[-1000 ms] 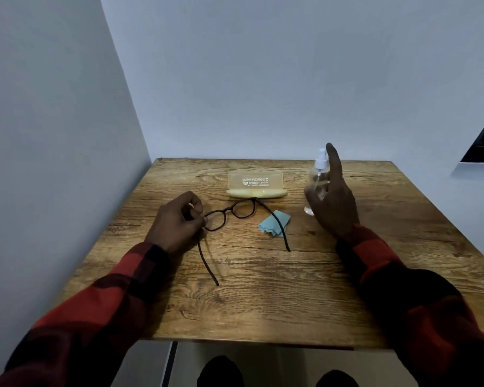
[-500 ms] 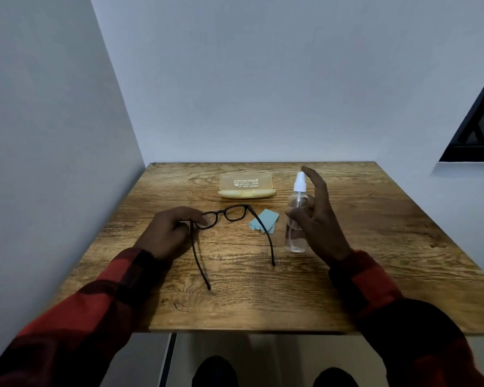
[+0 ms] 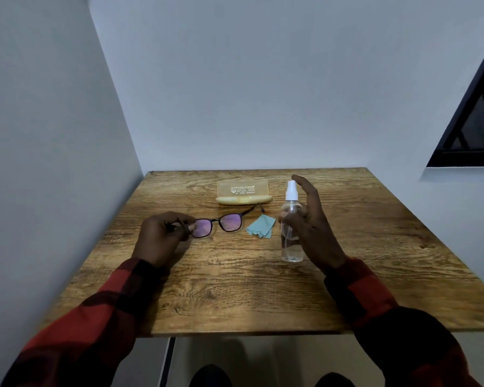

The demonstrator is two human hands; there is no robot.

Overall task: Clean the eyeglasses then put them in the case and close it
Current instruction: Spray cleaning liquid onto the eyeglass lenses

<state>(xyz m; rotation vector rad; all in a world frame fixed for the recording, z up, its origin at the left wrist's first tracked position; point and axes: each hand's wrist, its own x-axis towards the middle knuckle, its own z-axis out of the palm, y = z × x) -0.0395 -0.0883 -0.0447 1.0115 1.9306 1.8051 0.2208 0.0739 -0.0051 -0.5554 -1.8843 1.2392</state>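
My left hand (image 3: 162,234) pinches the left end of the black-framed eyeglasses (image 3: 229,222) and holds them tilted up, so the lenses face me with a purple sheen. My right hand (image 3: 315,229) grips a clear spray bottle (image 3: 291,219) with a white nozzle, index finger raised over the top. The bottle's nozzle points left toward the glasses. A small teal cleaning cloth (image 3: 260,230) lies crumpled on the table between the glasses and the bottle. The yellow glasses case (image 3: 243,192) lies open at the back of the table.
Everything sits on a wooden table (image 3: 235,289) pushed into a corner, with a wall on the left and one behind. A dark window frame (image 3: 475,121) is at the upper right. My feet show below the table's front edge.
My left hand has turned the glasses up off the table so the lenses face me. My right hand has brought the spray bottle nearer and gripped it more upright.
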